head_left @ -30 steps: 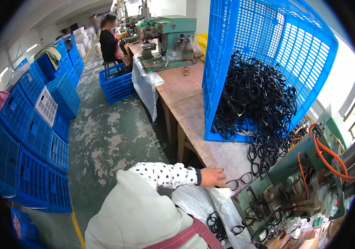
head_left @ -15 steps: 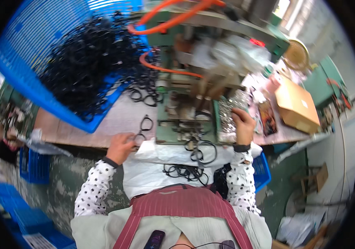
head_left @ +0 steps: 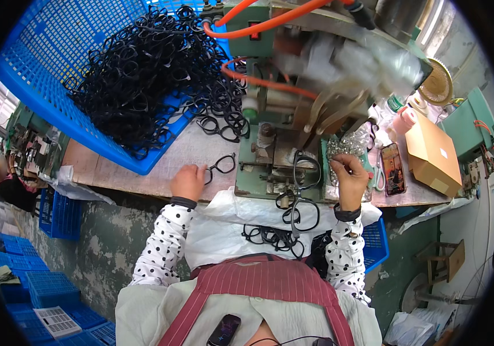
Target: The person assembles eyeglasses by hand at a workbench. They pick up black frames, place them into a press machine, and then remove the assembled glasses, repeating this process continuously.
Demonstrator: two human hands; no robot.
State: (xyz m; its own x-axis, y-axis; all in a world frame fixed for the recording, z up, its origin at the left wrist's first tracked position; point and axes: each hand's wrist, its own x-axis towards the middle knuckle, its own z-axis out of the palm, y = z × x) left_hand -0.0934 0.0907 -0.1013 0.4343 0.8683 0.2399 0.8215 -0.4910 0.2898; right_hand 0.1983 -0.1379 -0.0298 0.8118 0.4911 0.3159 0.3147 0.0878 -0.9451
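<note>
Wooden bench (head_left: 100,164) beneath a green press (head_left: 247,185), with a tilted blue basket (head_left: 30,83) of black frames (head_left: 143,75) at your left. Your left hand (head_left: 189,183) meets the near end of a loose frame (head_left: 217,166) on the bench; whether it grips cannot be told. Your right hand (head_left: 351,180), thumb and fingertips drawn together, is at the small metal parts (head_left: 350,143); a pinched part cannot be confirmed. For good handling, lift the frame by its rim, clear of the heap, and take parts singly. One box (head_left: 426,151) bears a pale label (head_left: 444,154), illegible at this size.
</note>
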